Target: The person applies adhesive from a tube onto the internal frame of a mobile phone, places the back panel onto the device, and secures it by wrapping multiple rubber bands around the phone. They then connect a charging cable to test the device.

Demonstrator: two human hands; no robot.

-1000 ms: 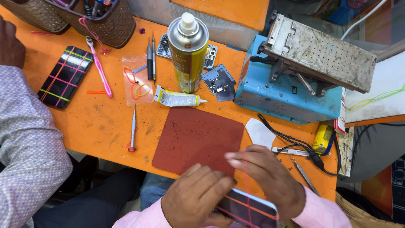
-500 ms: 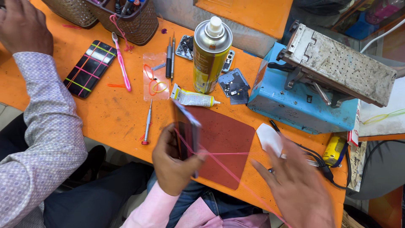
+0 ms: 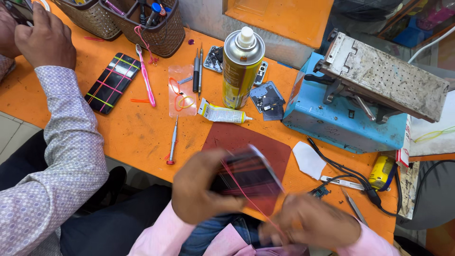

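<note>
Since the frame 0.5 s back, right hand (image 3: 310, 226) dropped low & pulled in toward the body, while left hand (image 3: 206, 187) stayed wrapped on the phone (image 3: 249, 178), now tipped up w/ one edge raised over the near edge of the dark red mat (image 3: 237, 140). Left fingers curl round the phone's left side, gripping it; blurred, so exact finger placement can't be told. A thin red band (image 3: 246, 199) runs from the phone down to the right hand; right fingers look bunched together, but motion blur means can't tell for sure if they pinch the band. Mat lies on the orange desk (image 3: 137, 132). Just beyond the mat: glue tube (image 3: 220, 114) & tall spray can (image 3: 241, 66). Left of mat: small red-tipped screwdriver (image 3: 172, 142); farther left a second phone (image 3: 113, 83) strapped w/ coloured bands. Right of mat: white scrap (image 3: 308, 159), then the blue machine (image 3: 346, 118) behind it. Far left of mat, another person's hand (image 3: 45, 40) & patterned sleeve (image 3: 61, 156).
</note>
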